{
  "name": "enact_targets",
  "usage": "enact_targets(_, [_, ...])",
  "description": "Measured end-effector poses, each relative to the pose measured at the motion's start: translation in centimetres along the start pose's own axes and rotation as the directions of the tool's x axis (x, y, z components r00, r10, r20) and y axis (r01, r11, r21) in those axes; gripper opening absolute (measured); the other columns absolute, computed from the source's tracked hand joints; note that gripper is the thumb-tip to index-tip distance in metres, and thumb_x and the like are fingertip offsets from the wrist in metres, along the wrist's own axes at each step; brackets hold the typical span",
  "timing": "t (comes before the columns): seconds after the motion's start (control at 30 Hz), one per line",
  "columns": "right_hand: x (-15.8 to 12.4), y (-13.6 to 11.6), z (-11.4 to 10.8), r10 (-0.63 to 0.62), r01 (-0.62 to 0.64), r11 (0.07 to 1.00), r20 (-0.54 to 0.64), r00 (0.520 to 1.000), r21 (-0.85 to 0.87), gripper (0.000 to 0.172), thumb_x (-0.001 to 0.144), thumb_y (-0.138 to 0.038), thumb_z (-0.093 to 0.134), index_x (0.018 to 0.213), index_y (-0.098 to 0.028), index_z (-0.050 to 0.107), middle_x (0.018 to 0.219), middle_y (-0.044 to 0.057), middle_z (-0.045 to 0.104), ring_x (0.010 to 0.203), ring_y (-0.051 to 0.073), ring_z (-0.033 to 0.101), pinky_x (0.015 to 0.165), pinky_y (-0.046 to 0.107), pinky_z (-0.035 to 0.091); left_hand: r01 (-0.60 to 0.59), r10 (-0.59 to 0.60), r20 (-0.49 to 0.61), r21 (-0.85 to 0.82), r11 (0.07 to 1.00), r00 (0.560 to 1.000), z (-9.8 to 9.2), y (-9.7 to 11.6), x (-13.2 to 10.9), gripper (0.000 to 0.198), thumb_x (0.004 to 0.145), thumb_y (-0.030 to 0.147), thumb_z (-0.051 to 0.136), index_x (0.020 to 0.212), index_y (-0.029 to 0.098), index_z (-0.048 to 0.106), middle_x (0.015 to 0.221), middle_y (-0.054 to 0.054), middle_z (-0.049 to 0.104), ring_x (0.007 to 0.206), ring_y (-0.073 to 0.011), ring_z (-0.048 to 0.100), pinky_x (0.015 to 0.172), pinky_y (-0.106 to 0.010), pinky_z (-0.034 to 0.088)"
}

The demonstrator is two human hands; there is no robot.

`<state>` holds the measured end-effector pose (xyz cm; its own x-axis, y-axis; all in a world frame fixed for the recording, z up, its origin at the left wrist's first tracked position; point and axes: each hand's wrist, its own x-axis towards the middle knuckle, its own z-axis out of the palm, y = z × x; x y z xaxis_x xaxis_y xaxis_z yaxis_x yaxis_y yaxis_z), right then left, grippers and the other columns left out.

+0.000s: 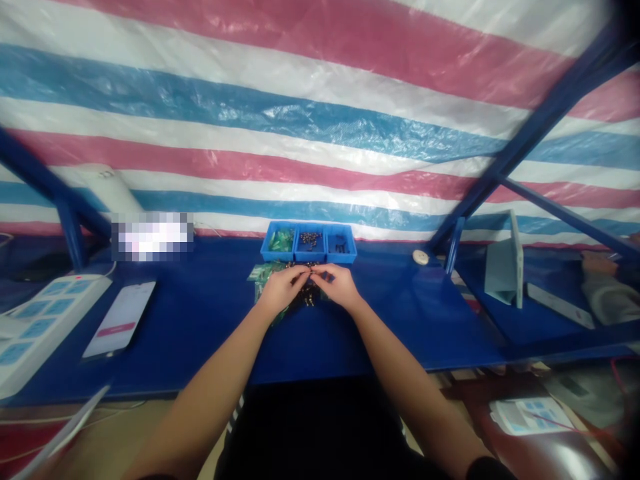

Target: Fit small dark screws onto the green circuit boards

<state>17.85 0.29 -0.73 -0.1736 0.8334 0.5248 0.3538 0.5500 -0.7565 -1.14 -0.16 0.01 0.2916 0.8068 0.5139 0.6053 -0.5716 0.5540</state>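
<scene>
My left hand (283, 288) and my right hand (338, 283) meet fingertip to fingertip over the blue table (210, 333). Both are closed in a pinch, and whatever lies between the fingers is too small to make out. Under and around them is a pile of small dark and brassy parts (309, 297). Green-tinted plastic bags (262, 275) lie beside my left hand. Just beyond the hands stands a blue three-part bin (294, 258). Its left compartment holds green bags (281, 240), the middle one small metallic pieces (311, 240), the right one a few dark pieces (341, 245).
On the left lie a phone (120, 320) and a white power strip (55, 313). A round whitish object (421, 257) sits near the blue frame post (454, 247). A propped tablet (504, 267) and another person's sleeve (607, 297) are at right. Striped sheeting (300, 133) hangs behind.
</scene>
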Motion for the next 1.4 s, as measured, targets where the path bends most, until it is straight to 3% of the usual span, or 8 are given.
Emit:
enact_targets(0.2, [-0.05,0.10,0.05,-0.001,0.001,1.000,-0.009,1.000,0.014,0.023,0.081,-0.030,0.069,0.103,-0.024,0.074,0.088,0.004,0.074,0.075,0.017,0.068,0.069,0.029,0.054,-0.014,0.014,0.020,-0.001,1.000,1.000,-0.19,0.28,0.06,0.026,0.095,0.037,0.049,0.103,0.024,0.069,0.103,-0.001,0.073,0.089,-0.0171,0.069,0.081,-0.027,0.052])
enact_targets(0.4, [-0.06,0.05,0.07,0.005,-0.004,1.000,-0.013,1.000,0.015,0.022,0.083,-0.030,0.067,0.103,-0.024,0.074,0.091,0.005,0.074,0.075,0.017,0.067,0.067,0.029,0.055,0.014,-0.014,0.010,0.020,1.000,1.000,0.13,-0.31,-0.10,0.027,0.094,0.038,0.052,0.110,0.024,0.067,0.089,-0.001,0.073,0.073,-0.0142,0.068,0.071,-0.025,0.053])
enact_targets(0.57, [-0.01,-0.06,0.01,-0.023,0.023,1.000,-0.001,1.000,0.004,0.022,0.084,-0.031,0.067,0.103,-0.024,0.074,0.089,0.005,0.074,0.070,0.016,0.066,0.066,0.029,0.055,-0.018,0.018,-0.027,-0.010,1.000,0.999,0.22,-0.46,-0.11,0.026,0.094,0.038,0.052,0.105,0.023,0.070,0.102,-0.003,0.073,0.089,-0.0173,0.069,0.083,-0.028,0.054])
enact_targets(0.7, [-0.06,0.14,0.11,-0.011,0.011,1.000,0.000,1.000,0.025,0.023,0.083,-0.032,0.067,0.104,-0.024,0.074,0.092,0.005,0.074,0.074,0.017,0.067,0.067,0.029,0.055,-0.020,0.020,-0.013,-0.011,1.000,1.000,-0.04,-0.14,-0.03,0.027,0.094,0.039,0.050,0.103,0.023,0.070,0.104,-0.003,0.073,0.092,-0.0184,0.069,0.084,-0.029,0.054])
enact_targets(1.03, [-0.01,-0.12,0.13,0.007,-0.006,0.999,-0.019,1.000,0.039,0.021,0.084,-0.031,0.066,0.102,-0.024,0.074,0.095,0.004,0.075,0.079,0.019,0.069,0.069,0.030,0.055,0.028,-0.030,0.045,0.040,0.999,0.999,-0.28,0.23,-0.01,0.028,0.096,0.042,0.046,0.101,0.024,0.067,0.093,-0.001,0.073,0.075,-0.0159,0.067,0.070,-0.026,0.049])
enact_targets(1.2, [0.00,-0.23,0.02,0.002,-0.001,1.000,-0.009,1.000,0.029,0.021,0.085,-0.030,0.065,0.102,-0.024,0.074,0.096,0.004,0.075,0.076,0.017,0.068,0.067,0.029,0.054,0.076,-0.077,0.055,0.022,0.997,0.995,-0.20,0.14,-0.08,0.030,0.094,0.044,0.048,0.112,0.025,0.063,0.079,0.002,0.070,0.064,-0.0144,0.064,0.063,-0.024,0.048])
enact_targets(1.4, [-0.01,-0.20,0.06,-0.020,0.021,0.998,-0.019,1.000,0.053,0.022,0.084,-0.030,0.067,0.104,-0.023,0.074,0.093,0.004,0.074,0.076,0.017,0.067,0.067,0.029,0.054,0.034,-0.035,0.037,0.011,0.999,0.999,-0.19,0.16,-0.03,0.026,0.095,0.041,0.048,0.105,0.025,0.066,0.096,0.000,0.073,0.079,-0.0155,0.068,0.073,-0.025,0.050])
